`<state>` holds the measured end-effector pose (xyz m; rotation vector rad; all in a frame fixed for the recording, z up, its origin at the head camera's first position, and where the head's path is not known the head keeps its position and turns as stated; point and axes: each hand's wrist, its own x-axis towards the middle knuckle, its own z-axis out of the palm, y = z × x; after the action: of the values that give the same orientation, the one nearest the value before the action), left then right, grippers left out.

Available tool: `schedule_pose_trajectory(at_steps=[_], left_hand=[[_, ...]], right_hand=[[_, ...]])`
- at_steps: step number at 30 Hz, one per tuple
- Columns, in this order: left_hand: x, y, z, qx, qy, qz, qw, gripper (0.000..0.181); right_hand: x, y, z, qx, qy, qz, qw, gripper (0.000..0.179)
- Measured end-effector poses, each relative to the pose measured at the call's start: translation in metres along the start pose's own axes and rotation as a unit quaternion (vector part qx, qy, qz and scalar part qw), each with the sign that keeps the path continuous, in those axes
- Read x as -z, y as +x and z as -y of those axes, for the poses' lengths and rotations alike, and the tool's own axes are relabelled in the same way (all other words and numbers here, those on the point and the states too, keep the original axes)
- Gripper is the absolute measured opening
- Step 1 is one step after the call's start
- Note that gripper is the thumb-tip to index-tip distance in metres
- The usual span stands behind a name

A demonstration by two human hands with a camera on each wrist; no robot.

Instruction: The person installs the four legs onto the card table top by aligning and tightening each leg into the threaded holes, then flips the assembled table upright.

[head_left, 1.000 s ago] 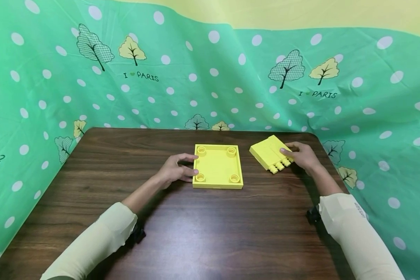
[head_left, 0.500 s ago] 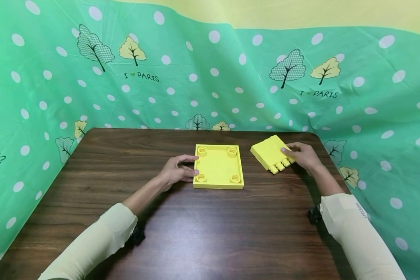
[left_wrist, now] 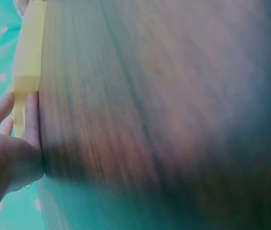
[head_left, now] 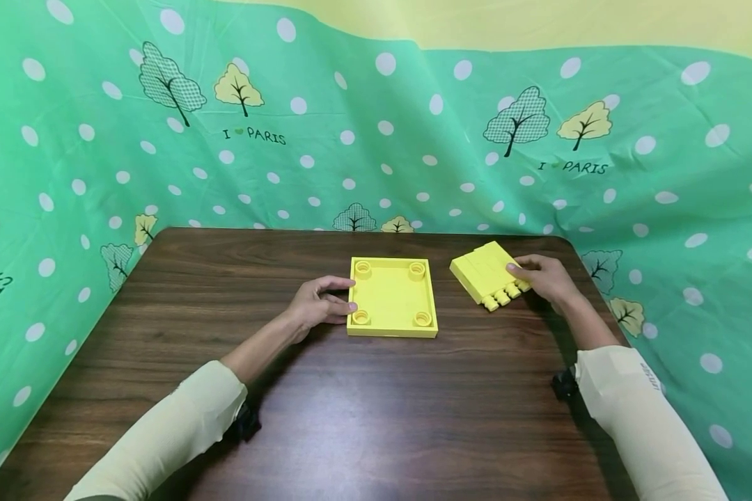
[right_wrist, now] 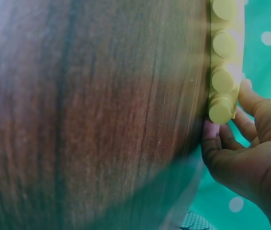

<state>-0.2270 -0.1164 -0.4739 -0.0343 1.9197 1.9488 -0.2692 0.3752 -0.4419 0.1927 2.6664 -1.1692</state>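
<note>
In the head view, a shallow square yellow plastic tray [head_left: 391,296] with a raised rim and a round socket in each corner lies on the table. My left hand [head_left: 313,306] grips its left wall, thumb and a fingertip over the rim. Seen from the left wrist, the fingers sit at the end of the tray's side [left_wrist: 28,52]. To the right, a flat yellow block [head_left: 484,270] lies turned at an angle, several round studs [right_wrist: 223,44] along its near edge. My right hand [head_left: 545,278] holds its right corner, thumb on top, the other fingers partly hidden.
Both yellow pieces are on the far half of a dark wood-grain table [head_left: 376,417]. Right behind its far edge hangs a green dotted cloth [head_left: 376,153] with tree prints, which also runs along both sides. A gap of bare wood separates tray and block.
</note>
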Motion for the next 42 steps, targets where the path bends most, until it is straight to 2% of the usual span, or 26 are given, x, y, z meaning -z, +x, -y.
schedule_pose_trajectory(at_steps=[16, 20, 26, 34, 42], left_hand=[[0.000, 0.001, -0.001, 0.007, 0.001, -0.006, 1.0000, 0.060], [-0.001, 0.002, -0.001, 0.010, 0.000, -0.004, 0.9999, 0.060], [-0.001, 0.002, -0.001, 0.008, 0.000, -0.004, 1.0000, 0.060], [-0.001, 0.001, -0.002, 0.008, 0.000, -0.006, 0.9999, 0.060], [-0.001, 0.001, -0.002, 0.010, -0.001, -0.008, 0.9999, 0.060]], right_hand=[[0.009, -0.003, -0.007, 0.014, -0.010, -0.001, 0.9999, 0.074], [0.012, -0.002, -0.013, 0.039, -0.056, -0.035, 0.9971, 0.069], [0.016, 0.001, -0.016, 0.072, -0.159, -0.075, 0.9817, 0.064], [0.016, 0.002, -0.008, 0.091, -0.225, -0.082, 0.9665, 0.061], [0.017, 0.000, -0.005, 0.084, -0.235, -0.061, 0.9664, 0.068]])
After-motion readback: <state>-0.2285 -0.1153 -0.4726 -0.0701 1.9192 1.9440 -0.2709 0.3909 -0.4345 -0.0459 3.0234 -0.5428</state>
